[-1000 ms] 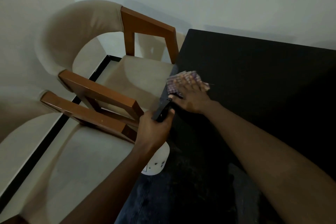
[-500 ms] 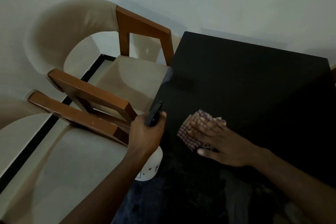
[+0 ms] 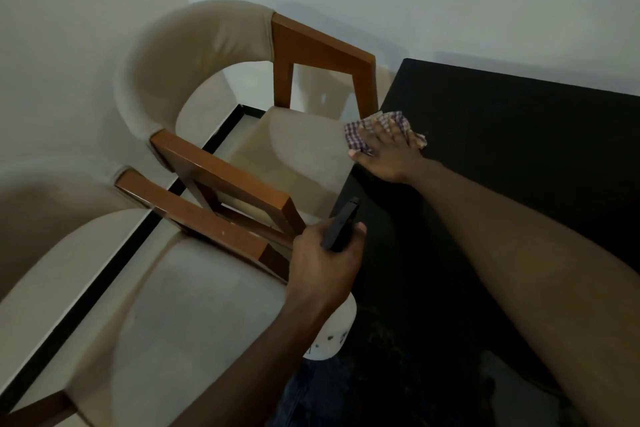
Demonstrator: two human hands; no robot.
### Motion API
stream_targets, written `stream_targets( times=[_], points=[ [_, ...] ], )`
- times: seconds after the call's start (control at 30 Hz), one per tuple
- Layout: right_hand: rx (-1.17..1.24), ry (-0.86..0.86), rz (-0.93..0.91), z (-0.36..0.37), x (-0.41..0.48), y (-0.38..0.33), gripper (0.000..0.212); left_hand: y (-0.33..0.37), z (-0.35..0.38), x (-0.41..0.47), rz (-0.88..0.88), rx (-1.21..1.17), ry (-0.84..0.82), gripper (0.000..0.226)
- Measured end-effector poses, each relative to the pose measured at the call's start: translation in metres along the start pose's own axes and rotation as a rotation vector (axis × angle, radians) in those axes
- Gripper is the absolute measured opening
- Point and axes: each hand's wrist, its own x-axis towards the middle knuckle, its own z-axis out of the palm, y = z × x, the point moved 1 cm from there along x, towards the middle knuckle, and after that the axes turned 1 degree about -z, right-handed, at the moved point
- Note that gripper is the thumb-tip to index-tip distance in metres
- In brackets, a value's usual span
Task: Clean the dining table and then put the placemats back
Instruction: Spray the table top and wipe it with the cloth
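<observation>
The black dining table (image 3: 512,156) fills the right side of the view. My right hand (image 3: 389,152) lies flat on a checked cloth (image 3: 355,137) and presses it onto the table's left edge, near the far corner. The cloth pokes out past the fingers and slightly over the edge. My left hand (image 3: 322,260) grips a white spray bottle (image 3: 334,336) by its black trigger head (image 3: 341,224), held just off the table's left edge. No placemats are in view.
Two beige upholstered chairs with brown wooden arms stand left of the table: one (image 3: 214,80) at the far corner, one (image 3: 121,288) closer to me. A pale wall runs behind. A black skirting strip (image 3: 104,284) lines the floor.
My right hand has slid the cloth from the near middle of the table back out to its far left edge. The left hand holds the spray bottle in much the same place.
</observation>
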Motion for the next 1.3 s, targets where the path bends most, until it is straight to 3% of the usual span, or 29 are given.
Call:
stream_targets(
  times=[0.23, 0.33, 0.53, 0.63, 0.9, 1.13, 1.3],
  points=[
    [-0.147, -0.074, -0.378, 0.045, -0.114, -0.049, 0.099, -0.001, 0.001, -0.006, -0.002, -0.018, 0.021, 0.029],
    [-0.089, -0.060, -0.462, 0.070, -0.171, -0.042, 0.079, 0.000, -0.001, -0.009, -0.001, -0.007, 0.044, 0.024],
    [-0.163, -0.049, -0.375, 0.091, -0.267, 0.034, 0.072, 0.007, 0.003, -0.013, 0.004, 0.059, 0.099, 0.035],
    [-0.084, -0.095, -0.196, 0.092, -0.321, 0.087, 0.077, 0.006, 0.005, -0.016, 0.017, 0.092, 0.074, 0.037],
    [0.139, 0.027, 0.305, 0.095, -0.421, 0.180, 0.089, 0.019, 0.017, -0.026, 0.063, 0.224, -0.035, 0.032],
    [0.052, -0.137, 0.160, 0.117, -0.511, 0.181, 0.076, 0.030, 0.035, -0.063, 0.167, 0.441, -0.249, 0.024],
    [0.042, -0.192, 0.234, 0.136, -0.592, 0.204, 0.075, 0.029, 0.066, -0.098, 0.160, 0.417, -0.420, 0.030]
  ],
)
